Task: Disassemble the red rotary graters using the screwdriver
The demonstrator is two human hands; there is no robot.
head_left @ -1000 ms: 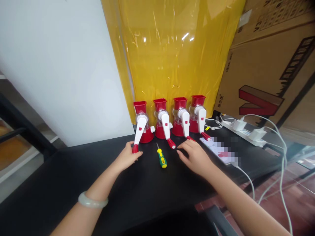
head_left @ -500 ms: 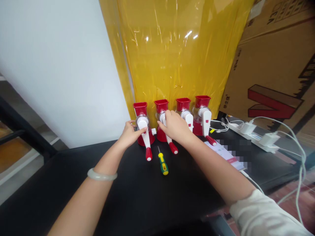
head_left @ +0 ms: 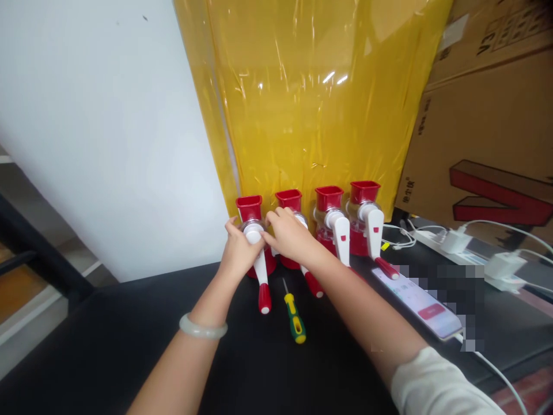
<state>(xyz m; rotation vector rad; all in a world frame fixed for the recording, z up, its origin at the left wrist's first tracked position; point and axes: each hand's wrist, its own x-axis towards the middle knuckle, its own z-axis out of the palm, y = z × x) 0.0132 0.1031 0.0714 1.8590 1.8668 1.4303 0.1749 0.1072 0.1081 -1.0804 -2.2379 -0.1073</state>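
Far left, a smooth, matte white panel (head_left: 108, 132) at the edge of a flat black table (head_left: 173, 328). Glossy pale-green ring bangle (head_left: 203, 328) on the left wrist; left hand (head_left: 239, 251) grasping the leftmost red-and-white plastic crank grinder (head_left: 261, 270), thumb on the round white hub, fingers curled around its left side. This grinder stands upright on the far part of the table, backed by a creased, shiny translucent yellow sheet (head_left: 319, 104). Right hand (head_left: 292, 235) bent at that grinder's right side, partly masking a second matching grinder (head_left: 288, 200); cannot tell whether it grips. Nearer, a green-and-yellow handled screwdriver (head_left: 295, 318), slim metal shaft pointing far. Rightward, third (head_left: 343, 236) and fourth grinders (head_left: 374, 227), square-mouthed hoppers; then a flat, lit phone (head_left: 421, 305) and a printed brown cardboard box (head_left: 484, 127).
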